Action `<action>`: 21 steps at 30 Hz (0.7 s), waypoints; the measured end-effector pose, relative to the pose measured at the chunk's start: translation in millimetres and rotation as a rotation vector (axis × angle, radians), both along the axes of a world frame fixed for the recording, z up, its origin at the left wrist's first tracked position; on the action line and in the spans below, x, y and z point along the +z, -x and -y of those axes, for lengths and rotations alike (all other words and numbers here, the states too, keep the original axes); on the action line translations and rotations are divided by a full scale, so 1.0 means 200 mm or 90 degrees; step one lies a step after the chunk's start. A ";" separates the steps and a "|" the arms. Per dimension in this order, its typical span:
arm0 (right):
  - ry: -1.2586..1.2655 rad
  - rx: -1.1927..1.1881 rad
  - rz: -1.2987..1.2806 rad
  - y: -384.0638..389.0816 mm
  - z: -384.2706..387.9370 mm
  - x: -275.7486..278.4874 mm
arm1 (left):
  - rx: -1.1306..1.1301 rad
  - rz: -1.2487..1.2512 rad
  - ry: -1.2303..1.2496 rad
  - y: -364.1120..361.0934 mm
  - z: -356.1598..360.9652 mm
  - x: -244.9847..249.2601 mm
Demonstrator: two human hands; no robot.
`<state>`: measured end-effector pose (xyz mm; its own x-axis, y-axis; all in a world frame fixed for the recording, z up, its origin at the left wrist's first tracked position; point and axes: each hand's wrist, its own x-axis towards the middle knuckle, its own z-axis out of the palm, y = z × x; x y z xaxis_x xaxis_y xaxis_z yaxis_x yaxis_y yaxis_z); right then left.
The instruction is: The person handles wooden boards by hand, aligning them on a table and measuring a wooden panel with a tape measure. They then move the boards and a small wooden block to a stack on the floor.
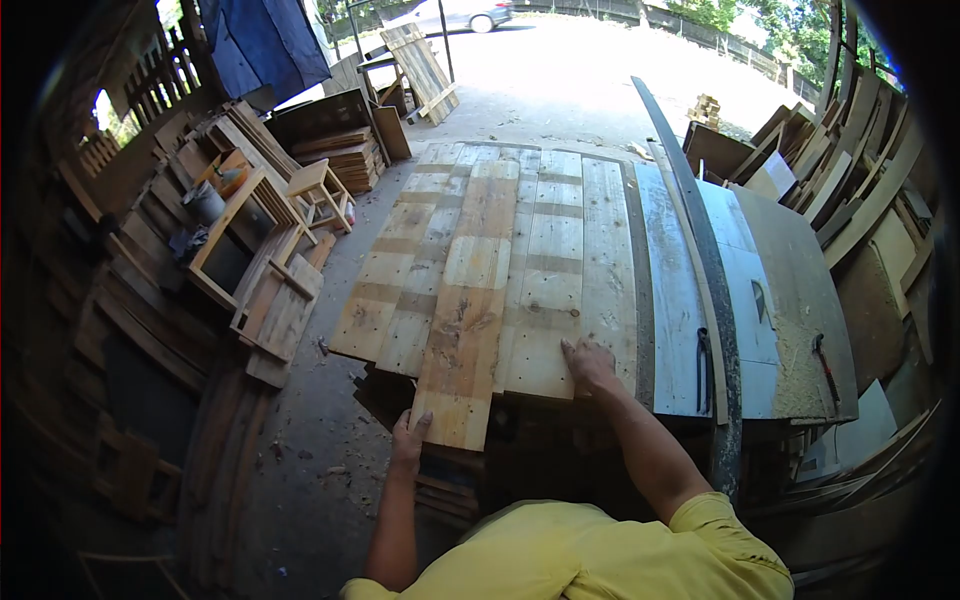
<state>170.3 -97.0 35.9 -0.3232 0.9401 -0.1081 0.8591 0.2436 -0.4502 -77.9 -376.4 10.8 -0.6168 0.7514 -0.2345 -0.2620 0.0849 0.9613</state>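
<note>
My left hand (405, 440) is closed on the near left edge of a long wooden plank (461, 335), thumb on top and fingers underneath, mostly hidden. That plank is browner than the others, lies lengthwise over them, and juts out past their near ends. My right hand (590, 362) rests on the pale planks (545, 318) to the right, near their front edge, holding nothing, its fingers apart. These planks lie side by side, with darker bands across them and small nail holes.
Right of the planks lie a long dark metal bar (700, 240), pincers (703, 371), a hammer (826, 368) and sawdust (800, 350). Leftward stand a wooden stool (318, 190) and frames. Scrap boards (880, 200) lean along the right side. A car (455, 14) is outside.
</note>
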 end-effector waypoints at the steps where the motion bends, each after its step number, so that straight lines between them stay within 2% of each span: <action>1: -0.018 0.050 0.058 -0.01 -0.02 0.02 | -0.003 0.005 0.000 0.00 0.00 0.01; 2: -0.035 0.101 0.116 -0.01 -0.03 0.03 | -0.004 0.011 0.001 -0.01 0.00 0.02; 6: -0.043 0.089 0.122 -0.03 0.03 0.14 | 0.010 0.010 -0.007 -0.02 0.00 0.03; 8: -0.032 0.003 -0.015 -0.04 0.12 0.19 | 0.012 0.041 -0.016 -0.03 0.00 0.03; 12: 0.052 0.097 -0.130 -0.04 0.34 0.23 | -0.016 0.070 -0.045 -0.13 -0.02 0.08; 13: 0.247 0.105 -0.279 -0.03 0.41 0.29 | -0.009 0.071 -0.045 -0.19 -0.03 0.14; 14: 0.445 0.111 -0.424 -0.03 0.47 0.33 | -0.010 0.144 -0.075 -0.25 -0.04 0.21; 15: 0.449 0.119 -0.418 -0.04 0.50 0.35 | -0.008 0.217 -0.107 -0.30 -0.05 0.26; 16: 0.469 0.121 -0.475 -0.05 0.52 0.35 | 0.004 0.217 -0.110 -0.34 -0.07 0.28; 18: 0.522 0.100 -0.576 -0.08 0.53 0.41 | 0.035 0.345 -0.063 -0.40 -0.10 0.31; 19: 0.525 0.110 -0.568 -0.11 0.51 0.44 | 0.046 0.347 -0.068 -0.42 -0.10 0.38; 21: 0.503 0.107 -0.656 -0.17 0.49 0.49 | -0.084 0.390 -0.153 -0.46 -0.11 0.58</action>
